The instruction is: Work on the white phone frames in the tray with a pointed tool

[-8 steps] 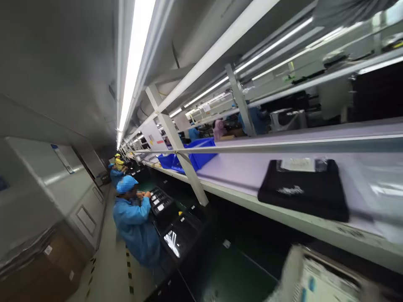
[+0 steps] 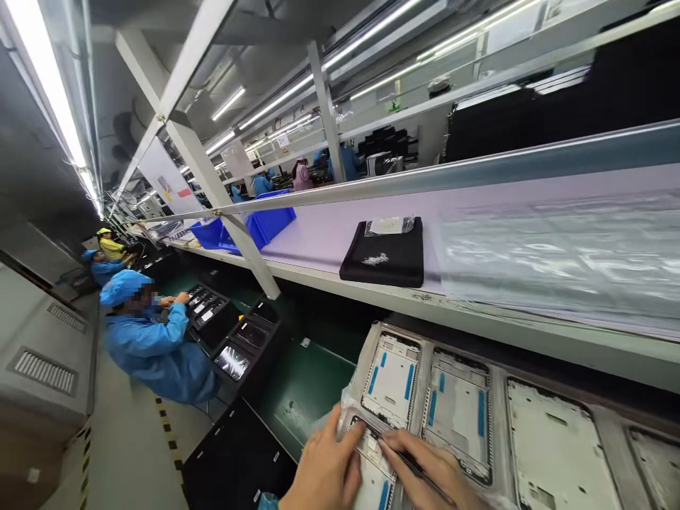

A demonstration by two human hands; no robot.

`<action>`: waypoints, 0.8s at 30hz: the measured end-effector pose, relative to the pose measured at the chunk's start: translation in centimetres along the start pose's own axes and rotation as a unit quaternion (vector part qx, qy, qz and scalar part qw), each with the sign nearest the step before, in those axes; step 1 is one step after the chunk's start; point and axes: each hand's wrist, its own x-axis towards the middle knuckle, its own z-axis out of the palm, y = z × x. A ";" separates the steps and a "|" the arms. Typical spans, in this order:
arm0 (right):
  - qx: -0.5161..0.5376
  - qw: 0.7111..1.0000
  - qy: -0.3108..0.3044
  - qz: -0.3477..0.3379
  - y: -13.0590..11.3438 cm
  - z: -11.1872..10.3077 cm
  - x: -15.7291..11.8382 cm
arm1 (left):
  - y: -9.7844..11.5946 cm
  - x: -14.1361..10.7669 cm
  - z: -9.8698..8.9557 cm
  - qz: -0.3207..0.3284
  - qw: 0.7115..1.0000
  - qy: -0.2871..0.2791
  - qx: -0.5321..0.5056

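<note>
At the bottom of the head view, a clear plastic tray (image 2: 500, 397) holds several pale phone middle frames with dark rims, some bearing blue strips. My left hand (image 2: 324, 464) lies over the tray's near-left corner, fingers apart, fingertips touching the nearest phone frame (image 2: 376, 467). From the right, my right hand (image 2: 430, 471) is closed on slim dark tweezers (image 2: 419, 469), their tip at the upper edge of that same frame. Behind it sit another phone frame (image 2: 390, 379) and, to the right, one with blue strips (image 2: 457, 411). My hands partly cover the nearest frame.
A pale shelf (image 2: 313, 248) runs behind the tray, carrying a black folded pouch (image 2: 382, 258), blue bins (image 2: 270, 219) and clear plastic trays (image 2: 557, 255). To the left, a co-worker in blue (image 2: 154, 347) works at black trays (image 2: 249, 340) on the green bench (image 2: 302, 375).
The view has swung right and down, so the shelf and co-worker sit further left. Both my hands and more of the phone frame tray now show; earlier no hand of mine was visible.
</note>
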 end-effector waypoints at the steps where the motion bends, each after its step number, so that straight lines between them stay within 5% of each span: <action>1: 0.009 1.000 0.007 0.004 0.0 0.1 0.1 | 0.0 -0.2 -0.1 0.001 1.000 0.003 -0.008; 5: 0.018 0.999 0.040 0.000 -0.1 0.5 0.4 | -0.2 -0.6 -0.3 -0.010 0.999 0.019 -0.043; 14: 0.027 1.000 -0.009 0.007 0.3 0.6 0.4 | -0.7 -0.5 0.0 0.027 0.997 0.015 -0.068; 24: 0.058 0.998 -0.008 -0.009 0.7 1.0 0.7 | -1.6 0.1 1.2 0.072 0.996 0.042 0.007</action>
